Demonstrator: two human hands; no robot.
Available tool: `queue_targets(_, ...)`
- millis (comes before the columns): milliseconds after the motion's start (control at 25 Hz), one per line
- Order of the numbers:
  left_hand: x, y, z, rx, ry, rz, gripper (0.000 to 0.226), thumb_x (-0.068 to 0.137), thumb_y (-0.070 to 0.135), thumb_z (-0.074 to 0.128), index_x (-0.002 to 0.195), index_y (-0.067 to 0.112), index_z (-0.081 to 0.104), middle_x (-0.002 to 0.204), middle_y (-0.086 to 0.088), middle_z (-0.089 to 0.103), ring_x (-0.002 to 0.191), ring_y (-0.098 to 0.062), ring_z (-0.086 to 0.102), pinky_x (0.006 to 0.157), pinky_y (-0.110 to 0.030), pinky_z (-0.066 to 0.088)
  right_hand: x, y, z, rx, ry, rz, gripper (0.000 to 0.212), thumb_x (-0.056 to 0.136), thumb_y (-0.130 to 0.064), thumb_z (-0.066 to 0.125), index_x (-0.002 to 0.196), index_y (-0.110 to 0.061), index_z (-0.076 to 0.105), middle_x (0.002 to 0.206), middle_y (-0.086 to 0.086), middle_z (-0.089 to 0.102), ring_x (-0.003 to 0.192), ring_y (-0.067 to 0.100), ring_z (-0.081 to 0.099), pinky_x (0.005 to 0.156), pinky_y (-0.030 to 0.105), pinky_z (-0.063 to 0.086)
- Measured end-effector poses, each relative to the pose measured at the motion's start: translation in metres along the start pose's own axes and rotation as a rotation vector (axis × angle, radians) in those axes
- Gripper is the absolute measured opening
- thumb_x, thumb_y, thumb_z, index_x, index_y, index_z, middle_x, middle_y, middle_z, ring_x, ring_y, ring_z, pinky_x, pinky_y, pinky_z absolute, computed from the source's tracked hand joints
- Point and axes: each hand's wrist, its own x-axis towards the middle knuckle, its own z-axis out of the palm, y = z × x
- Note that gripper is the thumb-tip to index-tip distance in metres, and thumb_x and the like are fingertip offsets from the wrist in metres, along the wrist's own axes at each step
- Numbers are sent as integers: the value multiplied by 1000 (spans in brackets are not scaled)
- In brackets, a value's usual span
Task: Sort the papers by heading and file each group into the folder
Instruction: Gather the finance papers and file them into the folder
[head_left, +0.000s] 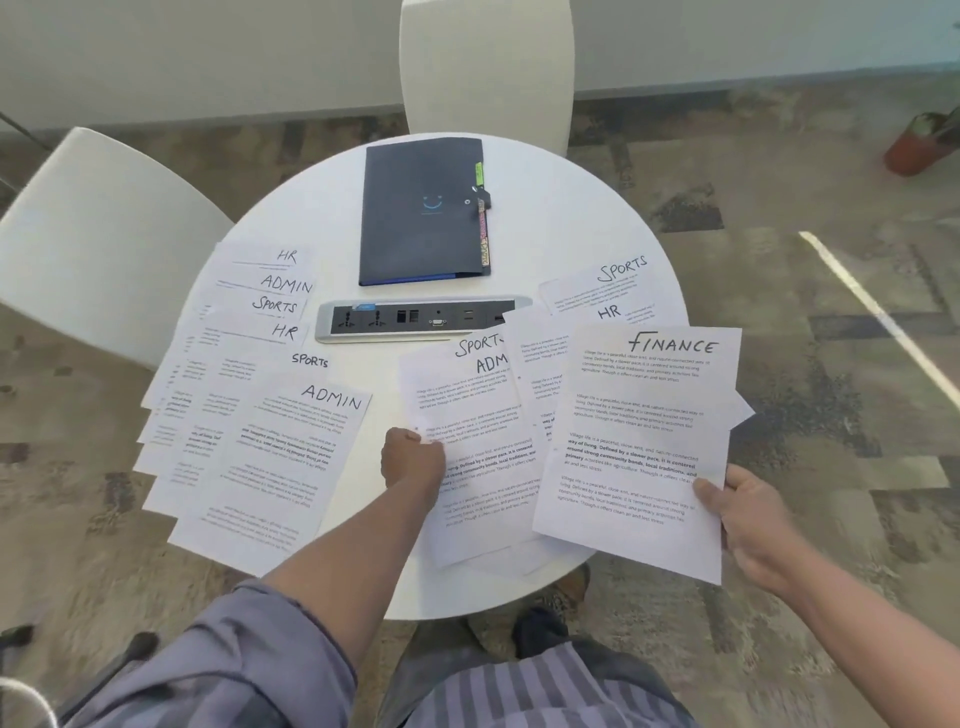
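Head view looks down on a round white table (571, 218) spread with printed papers bearing handwritten headings. We note the right hand (748, 525) gripping the lower right corner of the FINANCE sheet (639, 447), thumb on top and fingers curled beneath; the sheet lies over the table's right edge, partly overhanging it. The left hand (413, 457) is curled with its fingertips pinching the left edge of the SPORTS sheet (467, 415) near the table's centre front; an ADMIN-headed sheet (493, 366) shows just under it. We record a fanned stack (228, 374) on the left side, headings reading HR, ADMIN, SPORTS, HR, SPORTS, with a top ADMIN sheet (291, 457) showing mirrored print through the paper. Behind the FINANCE sheet lie further sheets headed SPORTS (618, 273) and HR (609, 312). The dark folder (421, 208) rests closed at the far side of the table, coloured tabs protruding along its right edge. A grey socket strip (415, 318) sits between the folder and the papers. Two white chairs (98, 228) stand beside the table.
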Motion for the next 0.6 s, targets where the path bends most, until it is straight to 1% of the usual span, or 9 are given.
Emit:
queue_targets(40,-4,-2,-3,-69,-5,29,29,88,13,69,109,15,49,99,0,57,78,-16,54,61,-26,42,0,-2,3,3,-7,0,19,105,-5,53,111,-16,68,106,4,78,96,29,73,78,41,56)
queue_targets(80,-6,-3,-7,-130,-14,46,28,90,13,69,109,15,49,96,2,55,77,-15,54,62,-27,42,1,-3,5,3,-14,0,19,105,-4,53,109,-16,68,105,4,78,95,29,73,78,41,56)
queue_targets(160,-5,-8,-17,-186,-47,86,21,91,14,72,104,14,55,99,-1,63,84,-20,62,71,-32,50,3,-7,12,5,-20,-8,20,104,-2,53,105,-15,67,104,3,77,91,26,72,78,41,57)
queue_targets(240,1,-16,-35,-153,-63,147,9,92,15,71,95,13,63,97,-7,70,83,-25,65,75,-38,56,6,-8,21,-4,-35,-20,19,104,-1,52,104,-14,66,105,4,75,88,23,73,77,42,60)
queue_targets(280,4,-20,-46,-129,-62,174,6,94,15,68,91,13,64,92,-7,71,79,-25,64,71,-36,54,6,-9,26,-4,-47,-24,19,103,0,52,105,-13,66,105,4,75,88,22,73,77,41,61)
queue_targets(360,12,-30,-71,-50,-39,226,16,97,13,61,81,14,59,79,-4,64,70,-22,55,59,-31,45,7,-11,36,-3,-61,-29,20,103,0,52,107,-12,67,105,3,75,91,24,72,81,43,58)
queue_targets(400,17,-35,-85,3,-20,250,19,99,12,58,80,14,57,75,-2,60,69,-21,52,57,-30,40,7,-12,41,-5,-64,-30,20,103,0,52,108,-12,68,106,4,75,94,25,72,86,44,57)
queue_targets(480,29,-46,-113,118,9,268,15,102,11,50,90,14,58,82,-2,60,74,-21,54,59,-29,38,5,-14,51,-2,-75,-32,20,103,0,53,106,-13,68,107,4,75,97,27,71,92,46,54)
queue_targets(600,52,-62,-151,246,10,234,17,104,10,43,108,15,59,103,-4,63,90,-23,58,72,-32,43,0,-14,69,1,-77,-27,21,103,0,53,105,-15,68,108,4,74,99,27,70,95,47,52)
